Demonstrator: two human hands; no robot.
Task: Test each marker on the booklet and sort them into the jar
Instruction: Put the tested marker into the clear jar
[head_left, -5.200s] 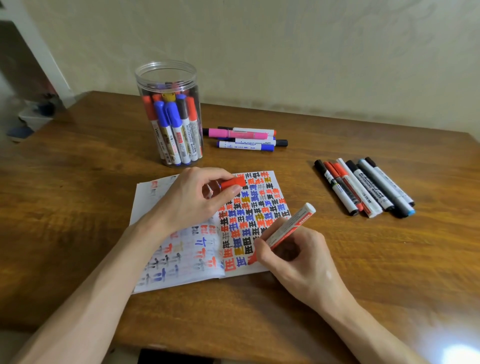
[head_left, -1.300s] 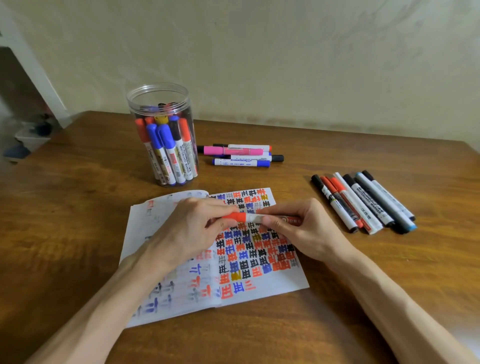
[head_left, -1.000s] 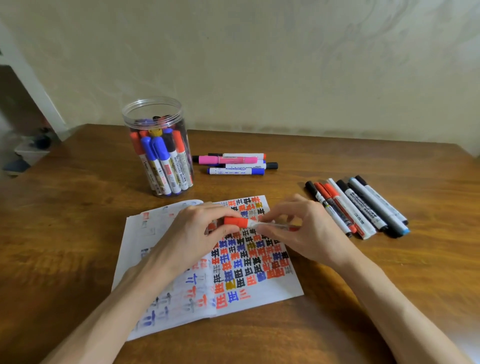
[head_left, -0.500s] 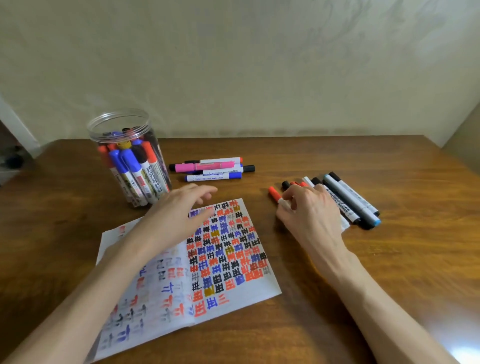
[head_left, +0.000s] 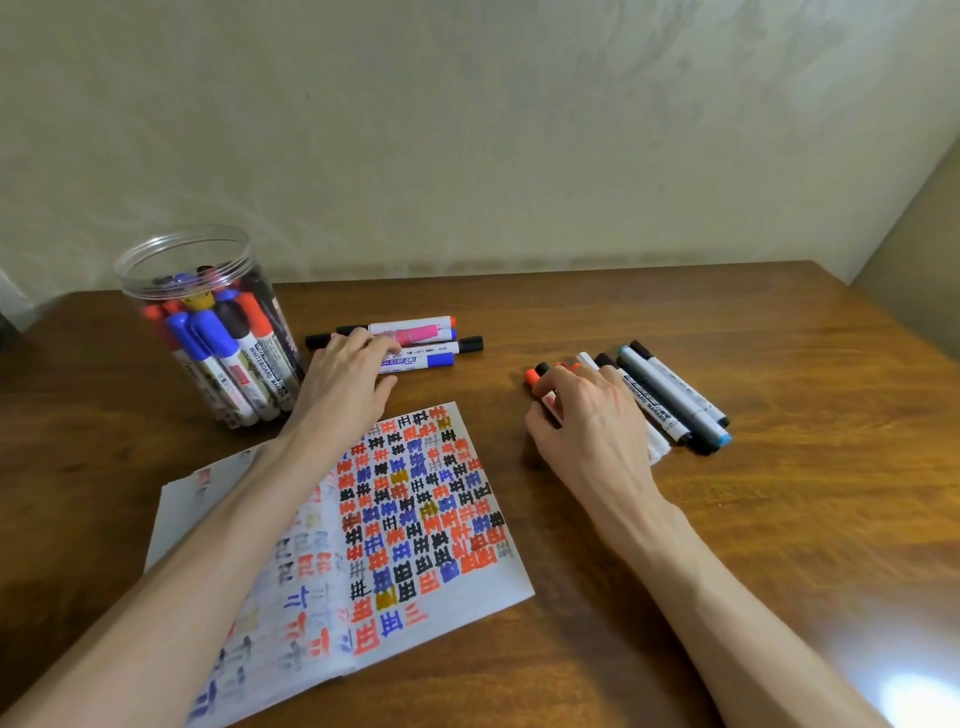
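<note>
Left hand (head_left: 345, 376): grip apart, fingers laid straight across the far marker row (head_left: 441, 347), apparently selecting the next test piece; jar (head_left: 122, 275) stands just left of it; booklet (head_left: 467, 597) lies open under the wrist. Right hand (head_left: 587, 410): grip curled round the red marker (head_left: 531, 375), held against the side pile (head_left: 675, 410), judged the set-aside group.

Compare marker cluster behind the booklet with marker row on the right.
Marker cluster lies crosswise; marker row runs diagonally. Cluster includes a pink marker; row has none. Left hand rests on the cluster; right hand grips the row's red marker. Both lie flat on the table.
</note>
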